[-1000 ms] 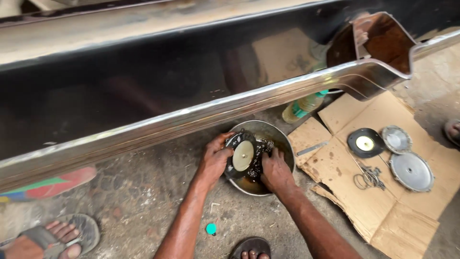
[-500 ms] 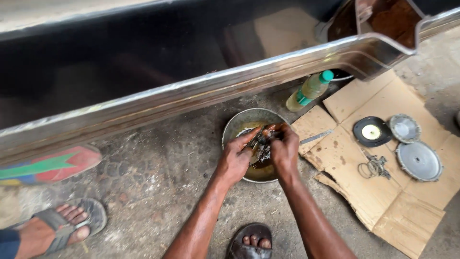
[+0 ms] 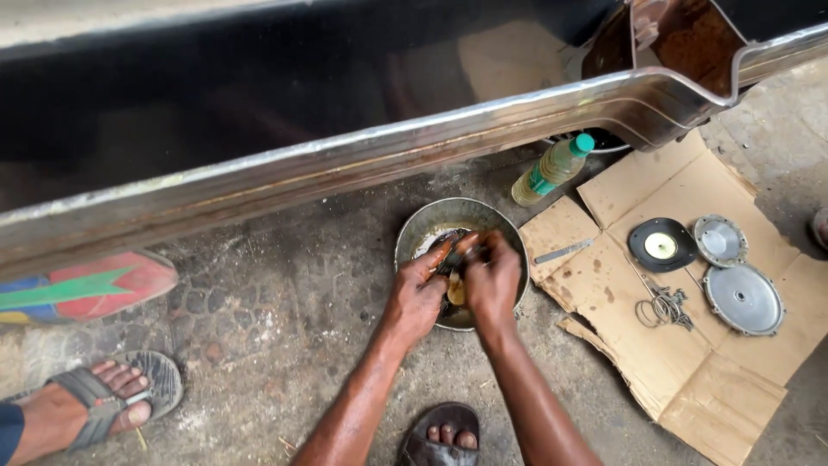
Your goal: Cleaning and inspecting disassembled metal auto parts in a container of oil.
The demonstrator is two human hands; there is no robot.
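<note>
Two bare forearms are reaching up from the lower edge of the view and angling toward each other, so that the wrists are converging near the middle. The left hand (image 3: 416,298) is curling palm-down with its fingers (image 3: 438,255) stretching forward and slightly to the right, while the right hand (image 3: 492,280) is bending at the wrist with its knuckles facing up and its fingers (image 3: 473,242) folding inward toward the left hand. Both hands are pressing close together, fingertips nearly meeting, and whether either is gripping anything is hidden by the fingers themselves.
</note>
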